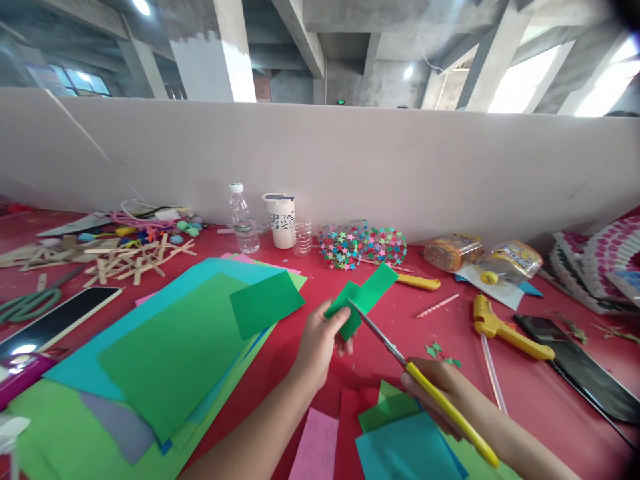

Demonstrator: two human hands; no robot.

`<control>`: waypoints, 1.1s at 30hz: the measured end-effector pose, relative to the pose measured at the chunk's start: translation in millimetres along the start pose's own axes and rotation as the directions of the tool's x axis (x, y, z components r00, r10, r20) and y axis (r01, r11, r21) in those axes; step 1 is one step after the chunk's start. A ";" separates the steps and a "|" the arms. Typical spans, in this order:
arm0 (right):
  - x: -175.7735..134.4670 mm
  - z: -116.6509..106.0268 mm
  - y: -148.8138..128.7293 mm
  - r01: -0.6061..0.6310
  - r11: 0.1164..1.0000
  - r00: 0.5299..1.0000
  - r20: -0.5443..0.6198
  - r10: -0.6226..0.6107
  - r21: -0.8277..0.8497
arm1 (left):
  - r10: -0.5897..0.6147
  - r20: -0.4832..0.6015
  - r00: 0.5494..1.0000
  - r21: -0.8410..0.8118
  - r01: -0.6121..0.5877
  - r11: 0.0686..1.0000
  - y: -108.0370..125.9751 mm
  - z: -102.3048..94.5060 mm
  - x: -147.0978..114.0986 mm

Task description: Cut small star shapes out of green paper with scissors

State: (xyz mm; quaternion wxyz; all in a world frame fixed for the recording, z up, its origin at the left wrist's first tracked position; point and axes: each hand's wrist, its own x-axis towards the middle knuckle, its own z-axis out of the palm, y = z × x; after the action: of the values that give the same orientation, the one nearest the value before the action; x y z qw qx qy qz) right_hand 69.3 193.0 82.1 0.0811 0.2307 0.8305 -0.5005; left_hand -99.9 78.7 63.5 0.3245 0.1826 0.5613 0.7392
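Observation:
Between the thumb and fingers of my left hand (320, 333) is a piece of green paper (375, 288), held up over the red table with one strip of it sticking out to the upper right. My right hand (435, 383) is wrapped round a pair of scissors (450, 410) with yellow handles. The blade tips meet the paper just beside my left thumb. To the left, a green paper rectangle (267, 303) rests on a spread of large green and blue sheets (170, 353). Smaller blue, green and pink pieces (400, 447) lie below my hands.
A water bottle (244, 220), a white cup (281, 223) and star-covered balls (345, 247) stand at the back. Right are a yellow glue gun (505, 330), a utility knife (419, 282) and a phone (585, 367). Craft sticks (135, 260) and another phone (60, 319) lie left.

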 end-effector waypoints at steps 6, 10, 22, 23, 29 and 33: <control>1.5 -2.1 0.1 0.015 1.000 1.000 0.015 -0.015 -0.006 | -0.031 0.038 0.999 -0.004 0.031 1.000 -1.4 -0.4 0.1; 1.7 -3.8 1.4 0.025 0.999 0.999 0.024 -0.024 -0.020 | -0.051 0.069 0.996 0.001 0.051 0.999 -3.1 0.5 -0.6; 3.2 -0.9 -1.6 -0.024 1.000 1.000 -0.013 0.024 -0.007 | -0.108 0.068 0.992 0.005 0.108 0.994 -4.3 2.4 -1.3; 3.9 -0.7 -1.3 -0.032 0.999 0.999 -0.015 0.032 -0.004 | -0.110 0.069 0.992 0.006 0.110 0.994 -5.0 2.4 -1.2; 8.1 -1.4 2.2 -0.051 0.999 0.999 -0.010 0.050 -0.006 | -0.108 0.072 0.992 0.044 0.105 0.994 -9.1 0.1 0.9; 6.5 -2.1 1.5 -0.059 0.998 0.997 -0.048 0.057 -0.031 | -0.110 0.094 0.989 0.093 0.101 0.990 -10.2 -5.0 4.2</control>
State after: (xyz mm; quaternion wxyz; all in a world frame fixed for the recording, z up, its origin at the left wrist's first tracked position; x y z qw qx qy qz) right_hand 64.5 197.4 79.5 0.0797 0.2651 0.8332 -0.4788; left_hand -103.2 79.6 51.9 0.3823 0.2031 0.5854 0.6855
